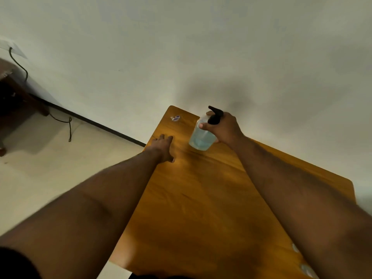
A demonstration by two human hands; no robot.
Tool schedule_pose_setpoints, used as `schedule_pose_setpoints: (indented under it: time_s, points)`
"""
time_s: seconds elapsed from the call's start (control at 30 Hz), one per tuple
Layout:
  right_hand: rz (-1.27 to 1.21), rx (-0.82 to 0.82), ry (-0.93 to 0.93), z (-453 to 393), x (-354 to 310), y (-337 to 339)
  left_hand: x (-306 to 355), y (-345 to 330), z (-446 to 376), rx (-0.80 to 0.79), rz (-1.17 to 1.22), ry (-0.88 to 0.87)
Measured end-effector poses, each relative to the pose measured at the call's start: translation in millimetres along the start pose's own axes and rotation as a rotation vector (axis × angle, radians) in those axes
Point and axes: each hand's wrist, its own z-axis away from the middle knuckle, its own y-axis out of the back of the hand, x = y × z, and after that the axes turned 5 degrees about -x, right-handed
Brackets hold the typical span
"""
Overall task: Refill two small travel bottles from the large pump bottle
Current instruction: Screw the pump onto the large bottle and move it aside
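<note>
While left hand (pixel 163 147) lies flat, right hand (pixel 223 125) clasps pump bottle (pixel 200 137).

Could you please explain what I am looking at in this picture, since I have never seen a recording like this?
There is no machine here: a person wears a wide-angle camera on the head, so you look forward and down along their two bare arms. The lens bends the room, which is why the wall and floor look tilted. The right hand is wrapped around the large pump bottle, a clear bottle with pale blue liquid and a black pump, standing at the far end of the wooden table. The left hand lies open on the tabletop, holding nothing. A small sticker sits near the far corner. Two small clear things peek out beside the right forearm; they may be the travel bottles, but they are mostly hidden.
</note>
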Motion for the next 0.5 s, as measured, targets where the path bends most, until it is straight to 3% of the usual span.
schedule_pose_setpoints:
  time_s: [0.2, 0.4, 0.5]
  points:
    - [-0.001, -0.002, -0.027, -53.2, -10.1, -8.0, -0.7, 13.9, -37.8, -0.052, -0.063, -0.025]
    - [-0.037, -0.083, -0.115, -86.5, -8.5, -15.1, 7.7, 7.1, -57.7, -0.206, -0.102, -0.029]
    - [-0.085, -0.081, -0.142, -96.4, -3.5, -19.4, 8.6, 1.6, -59.5, -0.183, -0.113, -0.029]
